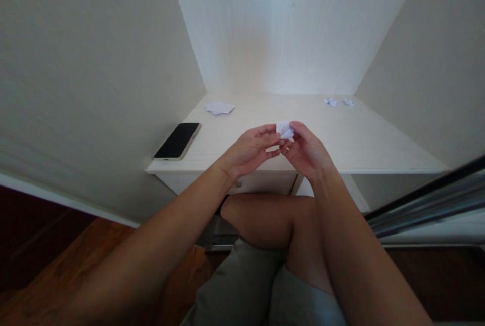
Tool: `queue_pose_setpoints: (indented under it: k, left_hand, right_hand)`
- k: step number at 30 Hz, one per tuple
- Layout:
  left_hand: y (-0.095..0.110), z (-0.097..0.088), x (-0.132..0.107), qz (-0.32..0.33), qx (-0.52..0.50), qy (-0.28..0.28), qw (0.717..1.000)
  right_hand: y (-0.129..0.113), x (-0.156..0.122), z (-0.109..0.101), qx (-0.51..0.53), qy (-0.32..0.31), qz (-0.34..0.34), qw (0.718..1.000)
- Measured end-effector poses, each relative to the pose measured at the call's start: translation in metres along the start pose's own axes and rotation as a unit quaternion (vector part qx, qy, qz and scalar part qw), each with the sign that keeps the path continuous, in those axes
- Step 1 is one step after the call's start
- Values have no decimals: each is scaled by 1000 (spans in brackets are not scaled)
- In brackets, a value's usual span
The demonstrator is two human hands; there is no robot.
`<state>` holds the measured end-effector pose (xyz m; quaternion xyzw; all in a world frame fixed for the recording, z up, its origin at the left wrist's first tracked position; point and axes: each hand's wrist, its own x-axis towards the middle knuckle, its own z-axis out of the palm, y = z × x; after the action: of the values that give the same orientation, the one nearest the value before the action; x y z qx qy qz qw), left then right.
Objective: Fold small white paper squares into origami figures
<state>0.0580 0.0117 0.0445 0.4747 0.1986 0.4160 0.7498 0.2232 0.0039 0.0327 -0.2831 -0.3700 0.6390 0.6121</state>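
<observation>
A small folded piece of white paper (284,129) is held up between my two hands, above the front part of the white desk (246,113). My left hand (253,149) pinches its left side between thumb and fingers. On the right side, my right hand (306,149) grips the paper's edge with thumb and fingertips. Creases and a loose flap show on the paper's lower right. Some of my fingertips are hidden behind it.
A phone (178,140) with a dark screen lies at the desk's left front. Behind it rest flat white paper sheets (220,107). Several small white paper pieces (333,102) sit at the back right. Panels enclose the desk on the left, right and back.
</observation>
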Motion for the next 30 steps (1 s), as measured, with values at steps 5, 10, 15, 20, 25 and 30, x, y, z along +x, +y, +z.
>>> queue_pose_setpoints:
  k: [5, 10, 15, 20, 25, 30]
  left_hand:
    - [-10, 0, 3, 40, -90, 37, 994]
    - [-2, -10, 3, -6, -107, 23, 994]
    - [6, -16, 3, -26, -80, 27, 996]
    - [4, -17, 5, -21, -78, 53, 995]
    - [-1, -21, 6, -40, -86, 62, 994]
    - [-4, -20, 4, -48, -83, 60, 994]
  right_hand:
    - [-2, -4, 4, 36, -5, -4, 999]
    - [-5, -8, 4, 4, -54, -25, 998]
    - [-5, -7, 3, -18, -53, -40, 998]
    - [-1, -4, 2, 3, -15, -44, 999]
    - [0, -6, -2, -17, -25, 13, 999]
    - [1, -8, -3, -23, -26, 32, 999]
